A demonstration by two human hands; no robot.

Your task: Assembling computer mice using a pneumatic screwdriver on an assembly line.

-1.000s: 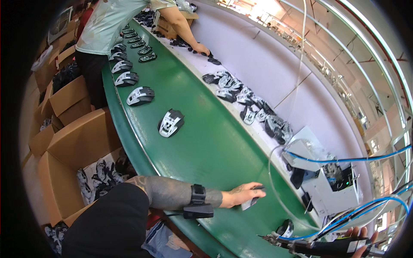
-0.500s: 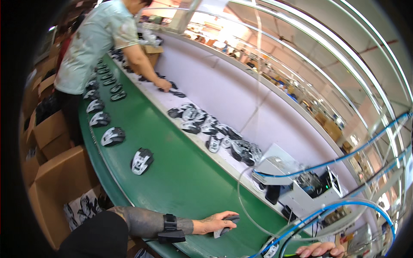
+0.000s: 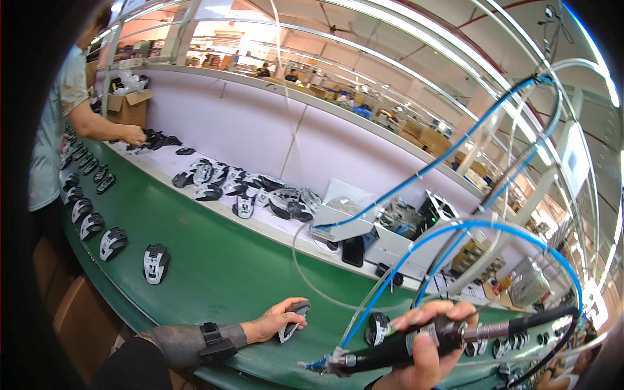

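A grey-and-white computer mouse (image 3: 298,314) is gripped in my left hand (image 3: 268,325), tilted up on the green conveyor belt (image 3: 214,260). My right hand (image 3: 426,361) is wrapped around a black electric-style screwdriver (image 3: 383,354), which lies level with its tip pointing left toward the held mouse. The tip is apart from the mouse. A cable leaves the tool's right end, and a blue hose (image 3: 383,286) runs to its tip. Just behind the screwdriver another mouse (image 3: 376,329) sits on the belt. Farther left stands a black-and-white mouse (image 3: 156,264).
A line of mice (image 3: 92,225) runs along the belt's left side. On the shelf behind lie piled mouse shells (image 3: 224,179) and a white machine (image 3: 344,214). A person (image 3: 52,130) reaches toward dark parts at far left. Cartons (image 3: 84,318) stand beside the belt.
The view has swung to the right. My right hand has risen from the lower edge, bringing the screwdriver into full view. The mouse stays in my left hand, now tilted more upright.
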